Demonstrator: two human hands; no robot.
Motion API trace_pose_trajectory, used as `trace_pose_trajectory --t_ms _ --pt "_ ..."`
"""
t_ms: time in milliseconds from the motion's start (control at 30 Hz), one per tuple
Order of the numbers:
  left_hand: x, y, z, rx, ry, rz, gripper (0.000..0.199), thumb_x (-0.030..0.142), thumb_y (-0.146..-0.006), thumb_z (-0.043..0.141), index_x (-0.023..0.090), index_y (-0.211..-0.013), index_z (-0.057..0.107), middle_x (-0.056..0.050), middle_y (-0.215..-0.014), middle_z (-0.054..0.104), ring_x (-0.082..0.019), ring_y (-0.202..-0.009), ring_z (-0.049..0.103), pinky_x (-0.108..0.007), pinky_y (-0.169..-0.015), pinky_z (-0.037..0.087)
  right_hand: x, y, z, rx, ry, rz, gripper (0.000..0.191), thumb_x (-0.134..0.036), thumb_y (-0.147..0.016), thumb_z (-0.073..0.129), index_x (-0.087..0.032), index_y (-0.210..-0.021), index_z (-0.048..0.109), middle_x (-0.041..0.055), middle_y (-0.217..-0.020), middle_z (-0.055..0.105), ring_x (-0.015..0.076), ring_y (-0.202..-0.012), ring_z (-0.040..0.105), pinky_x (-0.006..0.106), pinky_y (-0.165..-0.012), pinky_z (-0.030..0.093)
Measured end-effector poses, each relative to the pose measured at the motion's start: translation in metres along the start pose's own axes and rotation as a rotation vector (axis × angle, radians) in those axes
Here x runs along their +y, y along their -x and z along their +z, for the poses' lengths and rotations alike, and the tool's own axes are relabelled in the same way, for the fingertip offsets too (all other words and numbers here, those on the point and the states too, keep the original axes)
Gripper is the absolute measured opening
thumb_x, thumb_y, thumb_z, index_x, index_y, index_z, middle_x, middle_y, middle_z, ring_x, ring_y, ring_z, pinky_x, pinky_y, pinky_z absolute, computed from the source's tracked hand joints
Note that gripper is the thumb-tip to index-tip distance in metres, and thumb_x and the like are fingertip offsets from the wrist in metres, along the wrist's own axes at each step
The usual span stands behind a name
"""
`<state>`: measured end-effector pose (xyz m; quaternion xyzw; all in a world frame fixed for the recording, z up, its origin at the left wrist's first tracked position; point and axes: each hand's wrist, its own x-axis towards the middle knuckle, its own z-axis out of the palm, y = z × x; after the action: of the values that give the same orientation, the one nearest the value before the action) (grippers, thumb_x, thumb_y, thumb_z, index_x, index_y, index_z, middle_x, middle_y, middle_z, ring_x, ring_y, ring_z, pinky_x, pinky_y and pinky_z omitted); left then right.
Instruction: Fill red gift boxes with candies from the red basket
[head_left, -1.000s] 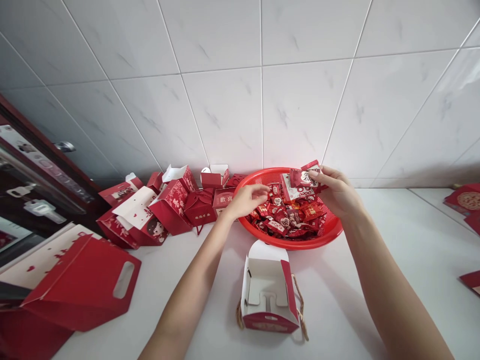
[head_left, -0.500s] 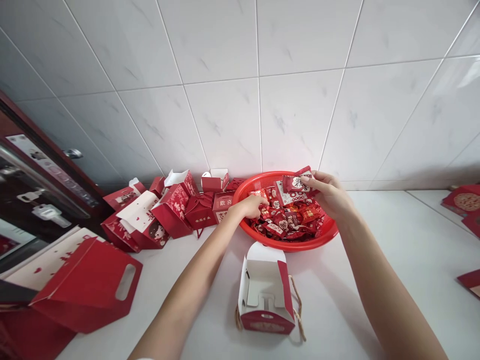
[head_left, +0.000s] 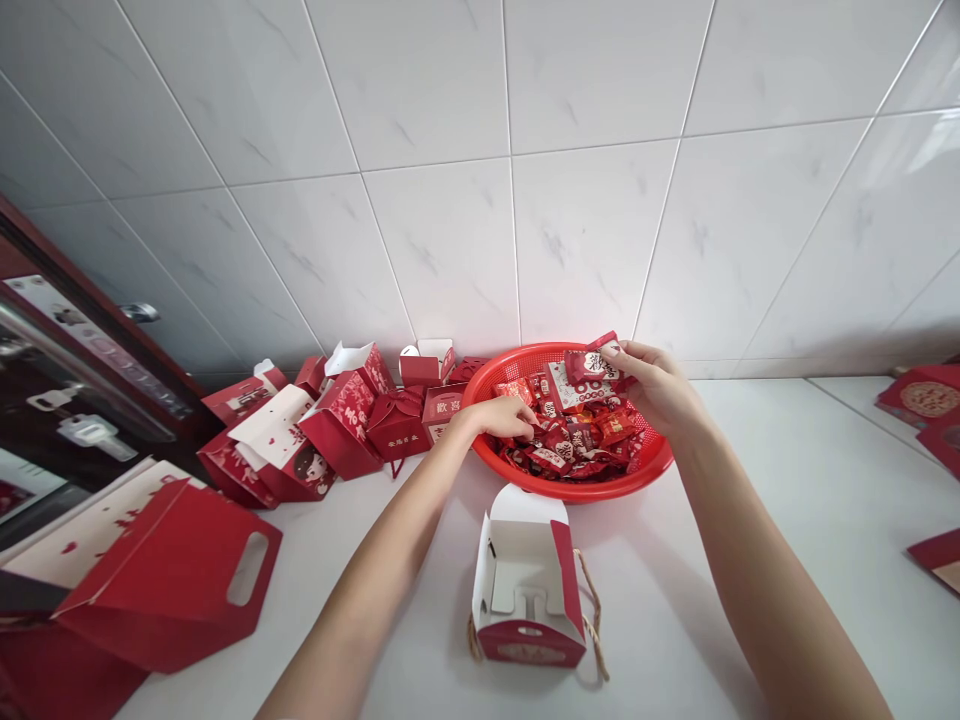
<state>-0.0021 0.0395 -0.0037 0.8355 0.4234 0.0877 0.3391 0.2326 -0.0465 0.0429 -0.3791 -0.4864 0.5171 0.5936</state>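
Observation:
A red perforated plastic basket (head_left: pixel 645 478) full of small wrapped candies (head_left: pixel 581 440) stands near the tiled wall. Over its right rim, my right hand (head_left: pixel 656 390) pinches red candy packets (head_left: pixel 585 368) with white lettering between thumb and fingers. My left hand (head_left: pixel 506 416) reaches in over the left rim, its fingers bent down among the candies; what the fingertips grip is hidden. In front of the basket, between my forearms, a small red gift box (head_left: pixel 536 645) stands with its top open. Its white inside holds no candy, and twine handles (head_left: pixel 592 620) hang at its sides.
Several red gift boxes (head_left: pixel 341 430) stand along the wall left of the basket. A larger red box with a handle slot (head_left: pixel 172 590) sits at the front left, beside a dark cabinet with keys (head_left: pixel 97 432). More red card pieces (head_left: pixel 930 400) lie at the far right.
My left hand has moved slightly right and deeper among the candies. My right hand still holds the candy packets in nearly the same place. The view has shifted slightly.

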Motion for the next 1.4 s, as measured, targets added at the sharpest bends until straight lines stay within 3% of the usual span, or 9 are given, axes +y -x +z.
trace_pose_trajectory --t_ms 167,300,400,567,733,867,1000,1167,1400 --pt "0.003 0.002 0.0 0.136 0.118 0.062 0.025 0.042 -0.064 0.084 0.021 -0.066 0.072 0.0 -0.067 0.07 -0.022 -0.071 0.068 -0.03 -0.074 0.054 0.0 -0.001 0.0 0.027 -0.007 0.013 0.04 -0.052 -0.056 0.097 -0.022 -0.071 0.075 0.0016 -0.072 0.07 0.0165 -0.067 0.063 0.03 -0.061 0.051" --pt "0.013 0.015 -0.001 0.278 0.311 0.112 0.041 0.057 -0.082 0.069 0.02 -0.098 0.073 -0.005 -0.091 0.075 -0.024 -0.085 0.071 -0.036 -0.082 0.055 0.001 -0.003 -0.001 0.019 -0.072 0.044 0.036 -0.047 -0.059 0.096 -0.022 -0.071 0.074 0.0006 -0.072 0.07 0.0176 -0.07 0.065 0.03 -0.062 0.053" --pt "0.023 0.031 0.003 0.359 0.641 0.132 0.05 0.052 -0.081 0.073 0.021 -0.12 0.07 -0.005 -0.092 0.076 -0.021 -0.075 0.07 -0.036 -0.074 0.055 0.001 -0.004 -0.003 -0.004 -0.154 0.061 0.029 -0.043 -0.063 0.093 -0.024 -0.074 0.075 0.0004 -0.076 0.073 0.0212 -0.076 0.068 0.033 -0.063 0.056" --pt "0.038 0.058 0.011 0.43 0.892 0.198 0.035 0.028 -0.069 0.082 0.022 -0.103 0.08 -0.006 -0.105 0.078 -0.022 -0.095 0.07 -0.037 -0.087 0.055 0.0 -0.004 0.001 -0.017 -0.209 0.048 0.025 -0.041 -0.066 0.091 -0.027 -0.076 0.073 0.0003 -0.08 0.075 0.0252 -0.086 0.071 0.035 -0.065 0.06" --pt "0.048 0.082 0.011 0.349 0.882 0.224 0.033 0.014 -0.06 0.076 0.021 -0.091 0.083 -0.009 -0.109 0.079 -0.027 -0.108 0.069 -0.036 -0.085 0.056 -0.007 0.006 0.007 -0.037 -0.191 0.036 0.023 -0.043 -0.069 0.088 -0.028 -0.079 0.073 0.0001 -0.082 0.074 0.0255 -0.092 0.07 0.037 -0.073 0.062" --pt "0.059 0.1 0.006 0.327 0.828 0.314 0.031 0.02 -0.066 0.077 0.023 -0.097 0.084 -0.009 -0.113 0.079 -0.028 -0.111 0.069 -0.037 -0.09 0.057 -0.016 0.028 0.009 -0.018 -0.154 0.018 0.024 -0.046 -0.071 0.088 -0.029 -0.081 0.074 -0.0003 -0.081 0.072 0.0234 -0.085 0.069 0.035 -0.072 0.059" --pt "0.071 0.108 0.006 0.433 0.733 0.36 0.04 0.021 -0.071 0.078 0.024 -0.11 0.081 -0.007 -0.124 0.076 -0.028 -0.114 0.069 -0.042 -0.096 0.057 -0.02 0.055 0.017 0.064 -0.101 -0.066 0.028 -0.046 -0.069 0.091 -0.028 -0.082 0.076 0.0003 -0.085 0.073 0.0205 -0.082 0.068 0.033 -0.072 0.057" --pt "0.08 0.106 0.011 0.591 0.644 0.286 0.024 0.018 -0.072 0.07 0.022 -0.091 0.083 -0.005 -0.107 0.081 -0.029 -0.112 0.07 -0.045 -0.103 0.054 -0.019 0.073 0.035 0.117 -0.022 -0.182 0.031 -0.051 -0.07 0.091 -0.029 -0.079 0.072 0.0006 -0.081 0.072 0.022 -0.076 0.068 0.035 -0.067 0.056" --pt "0.079 0.109 0.013 0.592 0.67 0.321 0.04 0.018 -0.072 0.075 0.022 -0.111 0.08 -0.006 -0.124 0.077 -0.029 -0.119 0.069 -0.043 -0.105 0.054 -0.01 0.07 0.044 0.109 -0.136 -0.138 0.026 -0.051 -0.078 0.084 -0.029 -0.087 0.074 0.0023 -0.093 0.077 0.0269 -0.097 0.072 0.038 -0.077 0.061"
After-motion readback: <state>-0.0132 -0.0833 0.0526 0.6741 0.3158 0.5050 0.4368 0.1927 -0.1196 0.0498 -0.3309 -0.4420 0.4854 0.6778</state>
